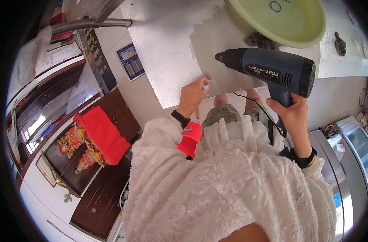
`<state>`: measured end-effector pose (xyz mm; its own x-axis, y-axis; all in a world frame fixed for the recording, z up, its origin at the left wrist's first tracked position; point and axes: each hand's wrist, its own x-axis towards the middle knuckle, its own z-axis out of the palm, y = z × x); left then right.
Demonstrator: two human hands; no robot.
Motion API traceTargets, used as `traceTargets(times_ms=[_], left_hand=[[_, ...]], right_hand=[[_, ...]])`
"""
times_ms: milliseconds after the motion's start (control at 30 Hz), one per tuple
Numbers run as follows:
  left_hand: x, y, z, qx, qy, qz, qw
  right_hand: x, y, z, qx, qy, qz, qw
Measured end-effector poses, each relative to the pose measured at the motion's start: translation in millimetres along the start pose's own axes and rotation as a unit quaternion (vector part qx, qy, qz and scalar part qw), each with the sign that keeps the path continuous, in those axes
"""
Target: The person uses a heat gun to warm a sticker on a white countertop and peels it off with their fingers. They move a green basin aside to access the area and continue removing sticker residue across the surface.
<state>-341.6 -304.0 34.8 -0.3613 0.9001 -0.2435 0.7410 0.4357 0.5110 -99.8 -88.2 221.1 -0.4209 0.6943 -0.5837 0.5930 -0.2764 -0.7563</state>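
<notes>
My right hand (293, 118) grips the handle of a dark heat gun (265, 66), its nozzle pointing left over the metal-looking tabletop (159, 54). A black power cord (256, 103) hangs below the gun. At the tabletop's near edge, my left hand (193, 94) pinches a crumpled bit of whitish film (206, 86). The tabletop's left part is shiny and textured. To its right lies a smooth grey area (214, 57) with a ragged border. A clear-looking flap (215, 87) lies beside my left fingers.
A pale yellow basin (280, 24) stands at the far side, with dark steel-wool-like scouring material (261, 40) by its rim. A dark crumpled lump (340, 44) lies farther right. A digital scale (131, 62) is at left; a red cloth (103, 136) covers part of a dark cabinet (96, 202).
</notes>
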Motion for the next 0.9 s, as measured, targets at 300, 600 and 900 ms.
traceTargets(times_ms=[300, 600, 900], left_hand=[[8.0, -9.6, 15.3, -0.029, 0.061, 0.037, 0.997], [-23.5, 2.8, 25.8, -0.06, 0.054, -0.067, 0.994], [-41.1, 12.3, 27.8, -0.044, 0.086, -0.076, 0.992]], right_hand=[[0.6, -2.0, 4.2, -0.011, 0.0, 0.004, 1.0], [-8.4, 4.1, -5.9, -0.11, -0.037, 0.015, 0.993], [-7.7, 12.4, 3.9, -0.12, -0.071, -0.033, 0.99]])
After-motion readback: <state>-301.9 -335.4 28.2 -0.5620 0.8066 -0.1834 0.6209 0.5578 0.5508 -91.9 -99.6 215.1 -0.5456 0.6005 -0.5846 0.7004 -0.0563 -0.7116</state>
